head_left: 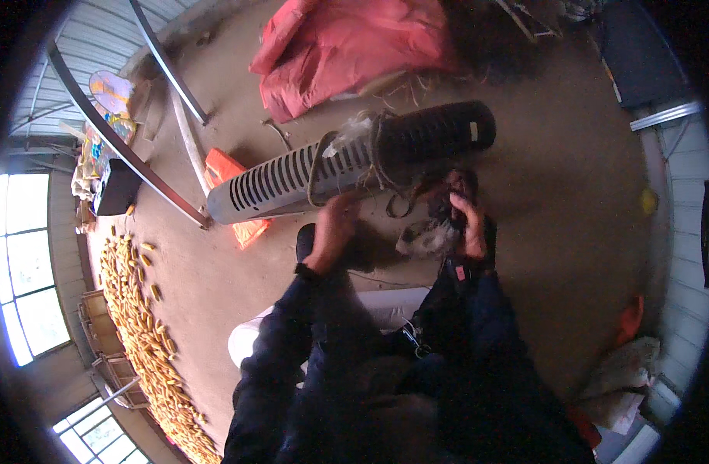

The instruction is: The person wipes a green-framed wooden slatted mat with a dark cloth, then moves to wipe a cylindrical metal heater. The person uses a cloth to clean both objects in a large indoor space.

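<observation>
A long dark grey slotted tube (273, 182) lies across the floor in front of me, its right end higher in the picture. A loop of rope (379, 147) goes over its middle, with a scrap of clear plastic (351, 133) beside it. My left hand (335, 232) is at the near side of the tube, below the rope; its fingers are blurred and partly hidden. My right hand (469, 220) is closed around a dark reddish-brown bundle (456, 185) just below the tube's right half. Crumpled pale plastic (428, 240) hangs beside that hand.
A red cloth or sheet (354, 46) is spread beyond the tube. Orange plastic (224, 168) lies under the tube's left end, near curved metal bars (126, 151). Heaped corn cobs (138, 309) cover the floor at left. Sacks (621, 371) lie at right.
</observation>
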### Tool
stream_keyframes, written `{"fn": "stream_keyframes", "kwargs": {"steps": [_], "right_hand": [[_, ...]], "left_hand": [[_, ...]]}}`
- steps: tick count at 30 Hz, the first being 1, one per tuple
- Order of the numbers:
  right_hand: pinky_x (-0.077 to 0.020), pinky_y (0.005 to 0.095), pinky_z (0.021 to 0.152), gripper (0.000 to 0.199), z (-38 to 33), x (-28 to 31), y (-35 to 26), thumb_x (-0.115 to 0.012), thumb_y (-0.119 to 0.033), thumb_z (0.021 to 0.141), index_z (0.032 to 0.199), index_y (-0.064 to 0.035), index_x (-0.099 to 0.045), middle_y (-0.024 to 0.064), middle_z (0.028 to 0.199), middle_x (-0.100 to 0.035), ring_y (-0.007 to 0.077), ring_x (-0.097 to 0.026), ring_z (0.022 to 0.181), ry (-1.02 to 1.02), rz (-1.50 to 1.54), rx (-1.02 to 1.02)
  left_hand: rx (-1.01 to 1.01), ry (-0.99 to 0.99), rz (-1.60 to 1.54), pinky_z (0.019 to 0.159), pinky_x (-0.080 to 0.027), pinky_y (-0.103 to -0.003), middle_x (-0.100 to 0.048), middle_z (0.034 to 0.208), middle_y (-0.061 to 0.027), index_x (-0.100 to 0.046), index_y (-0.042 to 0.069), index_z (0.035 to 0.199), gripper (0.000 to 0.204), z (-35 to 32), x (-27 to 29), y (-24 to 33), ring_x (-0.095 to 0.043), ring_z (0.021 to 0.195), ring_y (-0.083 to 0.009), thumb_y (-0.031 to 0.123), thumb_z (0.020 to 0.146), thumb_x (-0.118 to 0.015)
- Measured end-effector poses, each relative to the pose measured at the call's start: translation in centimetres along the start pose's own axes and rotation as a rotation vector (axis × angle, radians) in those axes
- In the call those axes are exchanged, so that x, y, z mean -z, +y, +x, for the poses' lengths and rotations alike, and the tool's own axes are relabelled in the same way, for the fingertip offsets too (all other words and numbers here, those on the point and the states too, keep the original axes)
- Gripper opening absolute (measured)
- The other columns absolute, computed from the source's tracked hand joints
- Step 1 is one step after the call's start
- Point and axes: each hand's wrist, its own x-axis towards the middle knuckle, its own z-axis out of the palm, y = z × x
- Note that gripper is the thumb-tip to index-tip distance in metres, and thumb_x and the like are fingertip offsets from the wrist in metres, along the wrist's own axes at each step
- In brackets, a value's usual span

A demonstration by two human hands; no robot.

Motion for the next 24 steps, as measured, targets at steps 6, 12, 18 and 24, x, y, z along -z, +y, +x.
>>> {"fn": "stream_keyframes", "kwargs": {"steps": [6, 12, 18, 24], "right_hand": [[-0.0539, 0.035, 0.087, 0.04, 1.2, 14.5, 10.8, -0.068, -0.018, 0.082, 0.118, -0.0024, -0.061, 0.0078, 0.103, -0.067, 0.0211, -0.065, 0.093, 0.046, 0.016, -0.009], [-0.0547, 0.0373, 0.084, 0.04, -3.2, 3.6, 5.8, -0.071, -0.013, 0.078, 0.115, -0.0008, -0.061, 0.0094, 0.106, -0.067, 0.0224, -0.066, 0.092, -0.033, 0.216, -0.197], [-0.0552, 0.0372, 0.082, 0.037, -2.2, 4.5, 7.2, -0.073, -0.016, 0.078, 0.111, -0.001, -0.063, 0.0094, 0.104, -0.067, 0.0229, -0.066, 0.09, -0.081, 0.224, -0.191], [-0.0562, 0.0384, 0.078, 0.035, -2.2, 5.3, 6.9, -0.074, -0.018, 0.078, 0.108, -0.0006, -0.064, 0.0091, 0.098, -0.068, 0.024, -0.067, 0.084, -0.024, 0.184, -0.159]], "left_hand": [[-0.089, -0.049, 0.128, 0.085, -0.049, -0.041, -0.066, 0.108, -0.0201, -0.063, 0.005, 0.115, 0.035, 1.8, -10.3, 4.7, -0.062, 0.105, -0.0355, 0.015, 0.082, -0.061], [-0.098, 0.033, 0.234, 0.084, -0.048, -0.042, -0.066, 0.105, -0.0183, -0.06, 0.004, 0.113, 0.033, 2.9, -5.8, -1.4, -0.062, 0.102, -0.0378, 0.016, 0.083, -0.06], [-0.087, 0.155, 0.146, 0.083, -0.049, -0.04, -0.066, 0.102, -0.017, -0.059, 0.003, 0.112, 0.031, 5.0, -7.5, -5.3, -0.063, 0.1, -0.0361, 0.014, 0.083, -0.057], [-0.039, 0.231, 0.122, 0.085, -0.048, -0.038, -0.064, 0.106, -0.0178, -0.056, 0.003, 0.118, 0.042, 5.9, -10.6, -6.4, -0.063, 0.102, -0.0327, 0.014, 0.078, -0.065]]}}
